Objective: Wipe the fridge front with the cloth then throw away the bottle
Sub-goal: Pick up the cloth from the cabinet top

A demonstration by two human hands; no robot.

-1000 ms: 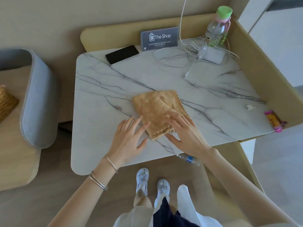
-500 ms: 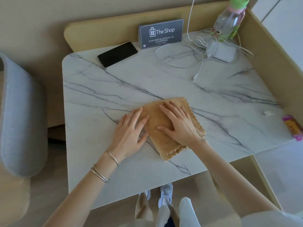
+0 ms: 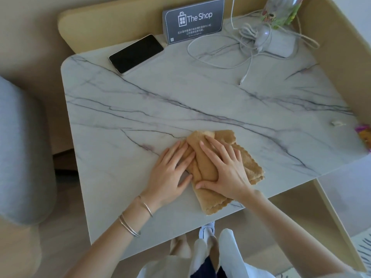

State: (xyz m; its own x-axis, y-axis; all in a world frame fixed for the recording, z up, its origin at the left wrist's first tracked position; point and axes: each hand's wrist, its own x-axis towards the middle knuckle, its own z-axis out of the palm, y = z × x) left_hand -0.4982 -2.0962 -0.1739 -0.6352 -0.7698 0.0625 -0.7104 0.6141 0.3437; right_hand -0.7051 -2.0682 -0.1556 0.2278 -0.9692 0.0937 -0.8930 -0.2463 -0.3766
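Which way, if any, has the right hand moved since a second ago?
Yes: the right hand slid forward from the table's near edge, up over the cloth.

Behind the left grip [image 3: 167, 175], a thin silver bangle [image 3: 146, 205] circles the wrist, and two more silver bangles [image 3: 128, 226] sit stacked further up the bare forearm. Lower down show cream clothing [image 3: 227, 247], a navy panel [image 3: 202, 266] and a white shoe [image 3: 206, 229].
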